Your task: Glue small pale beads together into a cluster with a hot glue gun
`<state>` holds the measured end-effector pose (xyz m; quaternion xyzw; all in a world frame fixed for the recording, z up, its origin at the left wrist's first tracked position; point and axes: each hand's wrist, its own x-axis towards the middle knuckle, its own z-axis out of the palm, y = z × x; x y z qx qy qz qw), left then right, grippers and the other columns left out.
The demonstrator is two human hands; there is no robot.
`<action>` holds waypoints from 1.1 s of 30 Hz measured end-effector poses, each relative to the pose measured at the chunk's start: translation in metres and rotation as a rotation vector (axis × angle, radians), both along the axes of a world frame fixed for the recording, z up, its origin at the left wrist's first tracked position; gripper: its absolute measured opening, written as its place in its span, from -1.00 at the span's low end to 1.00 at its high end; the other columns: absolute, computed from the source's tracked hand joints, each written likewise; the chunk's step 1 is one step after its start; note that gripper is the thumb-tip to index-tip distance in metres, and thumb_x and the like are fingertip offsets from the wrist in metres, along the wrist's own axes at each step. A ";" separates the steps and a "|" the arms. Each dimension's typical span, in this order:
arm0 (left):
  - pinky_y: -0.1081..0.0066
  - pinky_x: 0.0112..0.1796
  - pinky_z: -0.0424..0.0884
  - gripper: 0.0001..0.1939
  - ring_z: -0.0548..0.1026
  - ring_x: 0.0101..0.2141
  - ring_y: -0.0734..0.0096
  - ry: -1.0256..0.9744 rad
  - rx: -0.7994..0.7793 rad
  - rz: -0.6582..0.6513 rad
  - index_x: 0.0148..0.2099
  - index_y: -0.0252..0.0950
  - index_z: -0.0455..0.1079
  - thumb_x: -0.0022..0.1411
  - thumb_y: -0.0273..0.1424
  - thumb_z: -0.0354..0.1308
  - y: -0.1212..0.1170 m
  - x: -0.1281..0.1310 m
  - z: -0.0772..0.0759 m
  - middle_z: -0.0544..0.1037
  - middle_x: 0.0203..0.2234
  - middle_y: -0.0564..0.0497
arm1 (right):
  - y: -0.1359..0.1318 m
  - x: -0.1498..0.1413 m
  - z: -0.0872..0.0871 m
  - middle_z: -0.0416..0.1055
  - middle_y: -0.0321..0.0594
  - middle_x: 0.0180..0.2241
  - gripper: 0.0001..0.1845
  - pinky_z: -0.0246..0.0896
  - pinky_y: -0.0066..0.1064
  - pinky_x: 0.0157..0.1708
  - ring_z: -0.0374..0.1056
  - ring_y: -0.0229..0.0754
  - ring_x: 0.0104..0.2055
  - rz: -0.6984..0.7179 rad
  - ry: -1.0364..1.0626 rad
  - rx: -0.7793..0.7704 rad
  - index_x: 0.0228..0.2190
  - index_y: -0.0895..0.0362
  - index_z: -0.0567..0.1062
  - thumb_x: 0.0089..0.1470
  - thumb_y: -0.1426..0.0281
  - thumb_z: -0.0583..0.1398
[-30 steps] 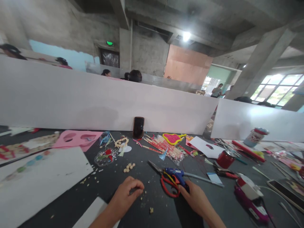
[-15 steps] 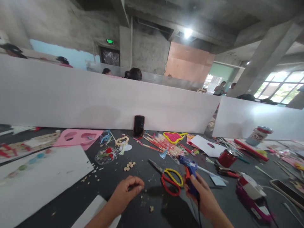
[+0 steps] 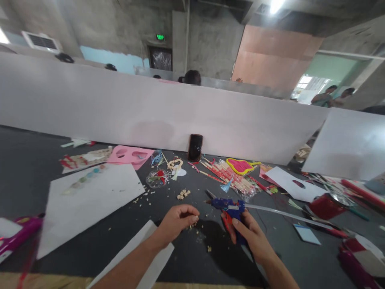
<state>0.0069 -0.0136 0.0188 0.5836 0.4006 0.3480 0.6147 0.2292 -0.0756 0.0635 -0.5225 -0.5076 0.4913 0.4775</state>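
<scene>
My right hand is wrapped round the grip of a blue hot glue gun with a red trigger. Its nozzle points left, and a long clear glue stick sticks out of its back. My left hand is closed in a pinch, with a tiny pale piece at the fingertips, left of and below the nozzle. Behind the gun shows a blade of the scissors; their handles are hidden. A small cluster of pale beads lies beyond my left hand, and tiny loose pieces lie between my hands.
A phone leans on the white partition. Wrapped sticks, a pink-and-yellow fan shape, a beaded ring and pink paper lie behind. White sheets are at left; a red can stands right.
The view has swung left. The glue gun has turned so its nozzle points left, and now covers most of the scissors. My left hand still pinches, its fingertips now showing a pale piece.
</scene>
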 end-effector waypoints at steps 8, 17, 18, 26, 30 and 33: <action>0.52 -0.38 0.24 -0.70 0.37 -0.44 0.48 -0.071 -0.054 0.069 -0.32 -0.35 0.41 -0.06 -0.23 0.23 0.001 -0.001 0.005 0.48 -0.49 0.04 | -0.002 0.002 -0.023 0.24 -0.36 -0.68 -0.67 0.05 -0.48 -0.65 0.10 -0.34 -0.67 0.131 0.180 -0.085 -0.40 0.14 0.40 0.09 0.13 0.04; 0.54 -0.41 0.23 -0.71 0.34 -0.46 0.51 -0.064 -0.073 0.082 -0.31 -0.35 0.40 -0.06 -0.26 0.24 0.002 0.000 0.003 0.45 -0.49 0.05 | -0.004 -0.002 -0.029 0.30 -0.33 -0.58 -0.74 0.08 -0.49 -0.65 0.14 -0.35 -0.65 0.139 0.113 -0.044 -0.38 0.10 0.35 0.10 0.17 0.04; 0.53 -0.42 0.23 -0.70 0.34 -0.46 0.50 -0.063 -0.074 0.084 -0.31 -0.35 0.40 -0.06 -0.25 0.23 0.001 0.000 0.003 0.45 -0.49 0.05 | -0.004 -0.003 -0.029 0.31 -0.32 -0.57 -0.74 0.08 -0.48 -0.65 0.13 -0.35 -0.65 0.136 0.112 -0.046 -0.38 0.10 0.35 0.10 0.16 0.04; 0.54 -0.45 0.20 -0.74 0.32 -0.50 0.50 -0.030 -0.037 0.105 -0.40 -0.34 0.40 -0.07 -0.24 0.22 0.001 0.000 0.004 0.43 -0.57 0.07 | -0.005 -0.009 -0.025 0.28 -0.33 -0.62 -0.73 0.08 -0.48 -0.66 0.13 -0.35 -0.67 0.113 0.106 -0.047 -0.37 0.10 0.34 0.09 0.15 0.06; 0.54 -0.47 0.17 -0.78 0.30 -0.53 0.53 -0.036 -0.033 0.105 -0.42 -0.34 0.41 -0.06 -0.27 0.22 0.001 0.001 0.004 0.41 -0.60 0.10 | -0.004 -0.008 -0.029 0.26 -0.35 -0.65 -0.74 0.07 -0.50 -0.66 0.14 -0.36 -0.67 0.129 0.104 -0.037 -0.37 0.11 0.35 0.10 0.18 0.04; 0.54 -0.47 0.17 -0.78 0.29 -0.54 0.53 -0.041 -0.041 0.108 -0.42 -0.35 0.41 -0.07 -0.29 0.22 0.001 0.001 0.003 0.40 -0.61 0.10 | -0.003 -0.007 -0.032 0.31 -0.31 -0.58 -0.75 0.08 -0.50 -0.66 0.14 -0.37 -0.66 0.142 0.102 -0.027 -0.37 0.10 0.34 0.11 0.18 0.04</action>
